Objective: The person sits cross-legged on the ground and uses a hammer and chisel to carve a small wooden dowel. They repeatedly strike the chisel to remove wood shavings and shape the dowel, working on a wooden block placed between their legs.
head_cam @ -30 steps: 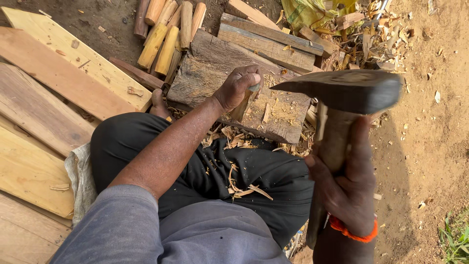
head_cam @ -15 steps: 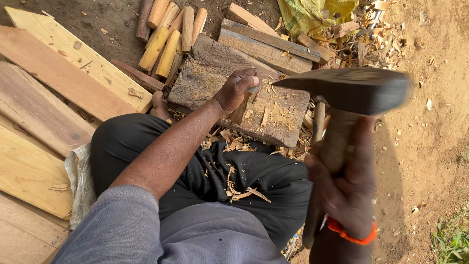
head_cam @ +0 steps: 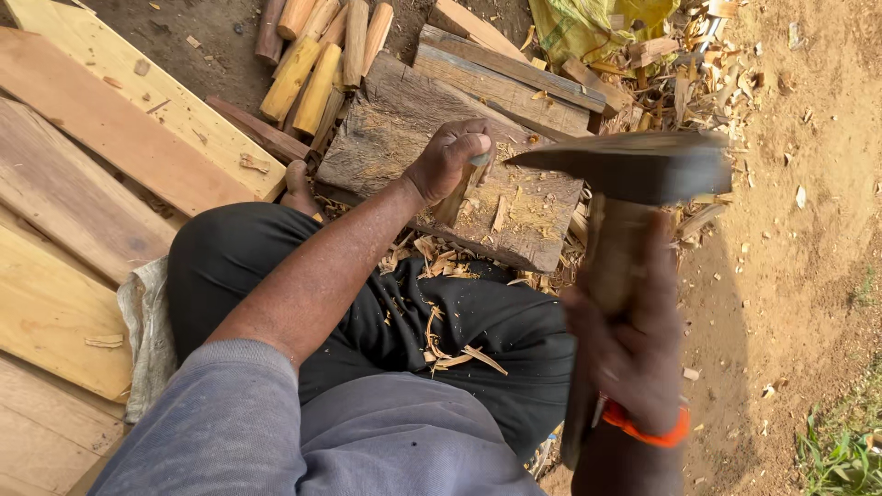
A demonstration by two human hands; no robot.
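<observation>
From my remote seat I see the left hand (head_cam: 447, 158) at upper centre of the frame, fingers curled tight around a short pale wooden stick (head_cam: 457, 197) stood nearly upright on a weathered, chip-scarred chopping block (head_cam: 386, 129). The right hand (head_cam: 634, 344), at lower right with an orange band at the wrist, has its fingers wrapped closed about the wooden handle of a dark, broad-bladed adze-like axe (head_cam: 634, 165), whose head hangs raised just right of the stick.

To do this stroke well, I judge the blade should land on the stick's side below the gripping fingers, at a shallow angle, with the stick's foot firm on the block and the thumb kept out of the line.

Counting: one stick in hand, one axe, one block. At top of frame lies a bundle of about seven peeled yellowish and reddish billets (head_cam: 317, 55). Several flat pale wooden planks (head_cam: 110, 119), at least four, fill the left side. Wood shavings (head_cam: 441, 266) litter the lap and ground, too many to count.
</observation>
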